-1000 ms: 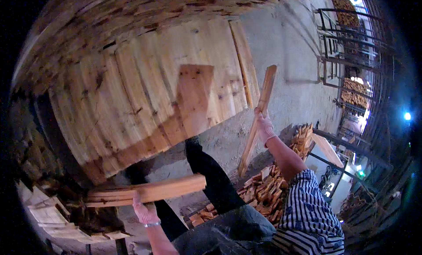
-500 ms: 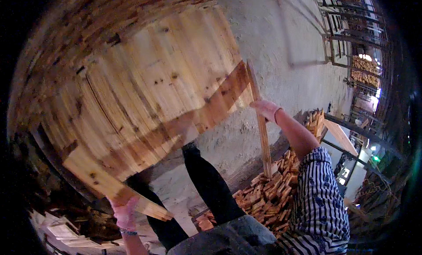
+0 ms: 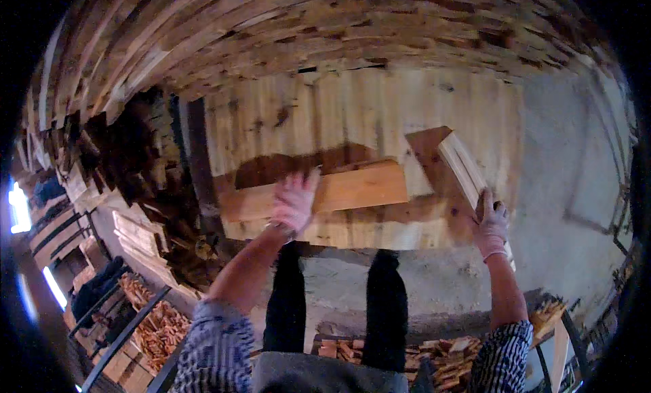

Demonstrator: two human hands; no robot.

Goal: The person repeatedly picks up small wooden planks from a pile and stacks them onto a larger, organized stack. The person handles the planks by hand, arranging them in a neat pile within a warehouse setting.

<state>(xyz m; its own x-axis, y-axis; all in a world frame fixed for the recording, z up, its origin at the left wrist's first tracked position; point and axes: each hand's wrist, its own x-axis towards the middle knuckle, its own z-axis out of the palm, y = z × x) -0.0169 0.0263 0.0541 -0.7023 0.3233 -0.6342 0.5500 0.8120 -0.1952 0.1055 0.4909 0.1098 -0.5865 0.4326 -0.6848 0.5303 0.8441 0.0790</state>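
Observation:
A broad layer of pale planks laid side by side (image 3: 339,230) lies in front of my legs. My left hand (image 3: 295,203), in a light glove, rests palm down with fingers spread across an orange-brown board (image 3: 366,188) that lies crosswise over this layer. The far edge of that board is partly under the fingers. At the right, my gloved right hand (image 3: 491,223) is closed around a narrow pale board (image 3: 461,166). This one slants away to the upper left, its far end over the planks. Its near end shows beyond my wrist.
Beyond the planks rises a large stack of boards (image 3: 380,40). Dark wood pieces (image 3: 163,189) are heaped at the left. Small wood blocks (image 3: 441,356) lie behind my legs. Metal rails (image 3: 129,339) stand at the lower left. Grey concrete floor (image 3: 563,155) spreads to the right.
The view has turned, so the planks lie level across it. My left hand and its board have come over the planks. The right board, upright at their edge before, now slants over them.

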